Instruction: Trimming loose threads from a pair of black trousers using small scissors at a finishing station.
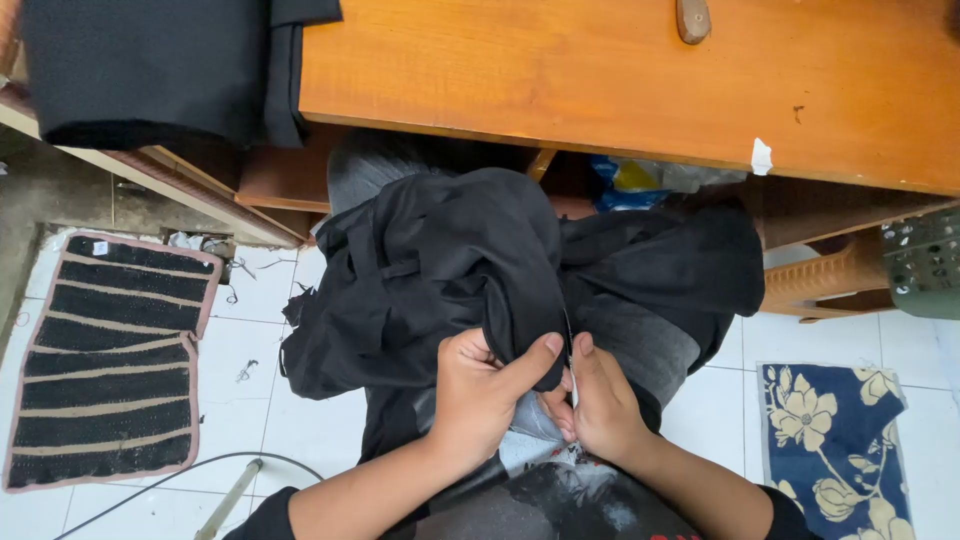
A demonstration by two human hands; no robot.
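Note:
A bundle of black fabric (440,270) lies over my lap, below the edge of a wooden table. My left hand (480,395) pinches a fold of this fabric between thumb and fingers. Right beside it, my right hand (598,405) grips the fabric's edge, thumb pointing up, and the two hands nearly touch. A thin light thread or edge runs between the thumbs. Grey trousers show under the cloth.
The orange wooden table (620,80) fills the top, with folded black cloth (150,65) on its left end. A striped black and tan mat (105,360) lies on the white tile floor at left. A blue floral mat (835,445) lies at right. A cable crosses the floor at bottom left.

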